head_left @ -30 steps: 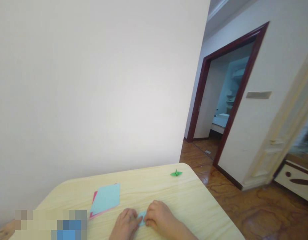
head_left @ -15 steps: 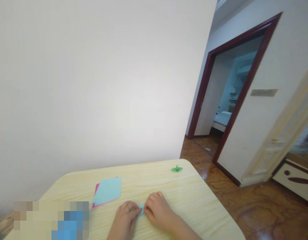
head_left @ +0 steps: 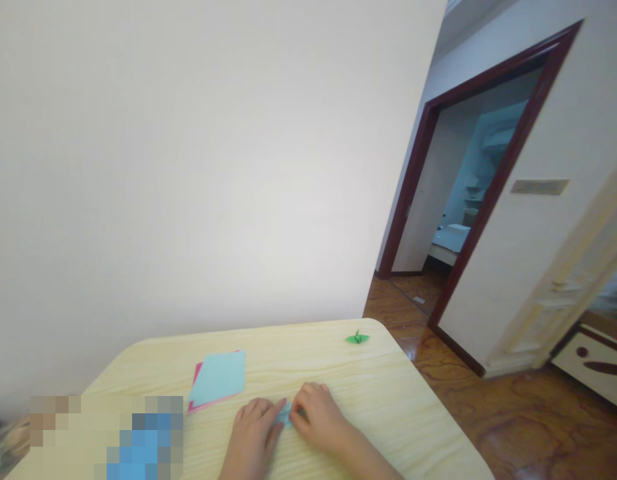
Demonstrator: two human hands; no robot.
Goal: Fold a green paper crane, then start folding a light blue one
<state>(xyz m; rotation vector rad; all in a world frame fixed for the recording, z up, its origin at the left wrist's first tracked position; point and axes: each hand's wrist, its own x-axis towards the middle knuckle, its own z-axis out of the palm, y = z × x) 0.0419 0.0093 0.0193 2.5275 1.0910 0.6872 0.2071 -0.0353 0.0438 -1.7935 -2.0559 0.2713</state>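
Observation:
A small light-blue piece of folded paper point(head_left: 284, 416) lies on the table between my two hands. My left hand point(head_left: 254, 427) rests at its left side, thumb and forefinger on the paper's edge. From the right, my right hand point(head_left: 318, 413) pinches the paper with curled fingers, hiding part of it. Farther back on the right of the table is a green folded paper crane point(head_left: 357, 338). To the left lies a stack of light-blue paper sheets point(head_left: 221, 379), with pink paper point(head_left: 191, 405) showing beneath.
The pale wood-grain table point(head_left: 298, 340) has rounded corners and stands against a white wall point(head_left: 213, 167). A pixelated patch point(head_left: 138, 447) covers the table's near left. On the right are a dark red door frame point(head_left: 415, 180), a brown floor point(head_left: 438, 413) and a low cabinet point(head_left: 593, 357).
My left thumb and forefinger have spread a little apart, and more of the small blue paper shows between my hands. The whole view has shifted slightly.

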